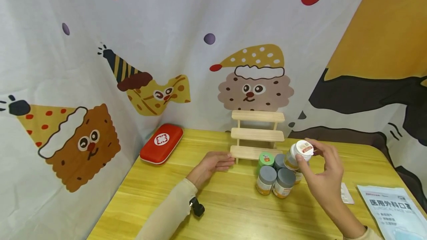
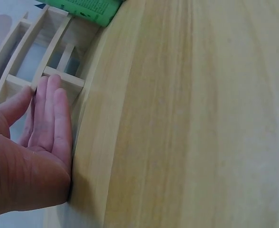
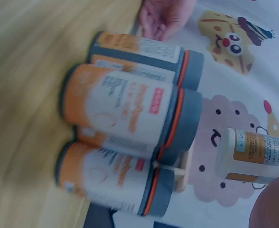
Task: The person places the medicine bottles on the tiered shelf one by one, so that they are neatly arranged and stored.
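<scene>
A white bottle (image 1: 291, 160) with a white lid and an orange-and-white label is held above the table by my right hand (image 1: 325, 175), between thumb and fingers. Below and left of it stand several grey-lidded jars (image 1: 266, 180), close together; orange-and-white labels show on them in the right wrist view. Among them is a green-lidded container (image 1: 266, 159), whose green side (image 2: 89, 8) appears in the left wrist view. My left hand (image 1: 213, 163), fingers straight, touches the left end of a three-tier wooden stand (image 1: 257, 134). The jars partly hide the stand's lowest shelf.
A red case (image 1: 161, 143) with a white emblem lies at the table's back left. On the right are a surgical mask packet (image 1: 393, 210) and a small white card (image 1: 347, 194) partly behind my right hand. A printed cloth (image 1: 200, 3) hangs behind the table.
</scene>
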`<action>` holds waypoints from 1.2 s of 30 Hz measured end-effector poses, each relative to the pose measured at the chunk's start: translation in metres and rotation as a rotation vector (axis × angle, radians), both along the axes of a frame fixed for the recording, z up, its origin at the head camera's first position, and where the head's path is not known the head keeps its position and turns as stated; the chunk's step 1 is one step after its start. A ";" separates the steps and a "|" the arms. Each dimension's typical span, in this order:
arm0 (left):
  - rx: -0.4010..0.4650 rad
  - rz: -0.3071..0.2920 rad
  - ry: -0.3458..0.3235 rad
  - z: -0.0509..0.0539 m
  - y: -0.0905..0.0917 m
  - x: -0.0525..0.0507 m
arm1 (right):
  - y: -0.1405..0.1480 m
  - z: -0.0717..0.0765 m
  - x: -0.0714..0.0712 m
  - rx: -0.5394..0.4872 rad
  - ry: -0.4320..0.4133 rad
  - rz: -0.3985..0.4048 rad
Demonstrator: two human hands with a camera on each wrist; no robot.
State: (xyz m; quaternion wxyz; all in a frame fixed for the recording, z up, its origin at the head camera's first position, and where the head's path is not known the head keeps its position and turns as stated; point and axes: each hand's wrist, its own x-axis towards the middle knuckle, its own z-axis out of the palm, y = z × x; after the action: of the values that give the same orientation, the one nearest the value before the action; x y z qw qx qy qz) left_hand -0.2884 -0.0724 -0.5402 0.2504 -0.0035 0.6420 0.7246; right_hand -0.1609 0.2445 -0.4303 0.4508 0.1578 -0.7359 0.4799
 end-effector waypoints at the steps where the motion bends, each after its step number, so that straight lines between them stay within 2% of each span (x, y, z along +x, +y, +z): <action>1: -0.003 -0.001 0.004 0.000 0.000 0.000 | -0.006 0.005 -0.001 -0.006 -0.004 0.008; 7: -0.016 -0.006 0.013 -0.001 0.000 -0.001 | -0.036 0.034 -0.008 0.005 -0.014 0.050; 15: -0.018 -0.007 0.038 -0.001 -0.002 0.000 | -0.045 0.039 -0.042 0.079 -0.042 0.076; 23: -0.028 0.001 0.005 0.001 -0.004 0.002 | -0.062 0.054 -0.065 0.079 -0.082 0.141; 28: -0.020 -0.007 0.005 0.001 -0.002 0.003 | -0.069 0.063 -0.077 0.094 -0.158 0.132; 31: -0.017 -0.008 0.007 0.000 -0.001 0.002 | -0.072 0.071 -0.086 0.111 -0.233 0.115; 36: -0.017 -0.008 0.018 0.000 -0.001 0.002 | -0.077 0.079 -0.105 0.069 -0.320 0.166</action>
State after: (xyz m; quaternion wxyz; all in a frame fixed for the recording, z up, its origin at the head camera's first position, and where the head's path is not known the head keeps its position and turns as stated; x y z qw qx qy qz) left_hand -0.2868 -0.0739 -0.5402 0.2476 0.0034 0.6503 0.7182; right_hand -0.2656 0.1670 -0.3512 0.2808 0.1552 -0.7988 0.5089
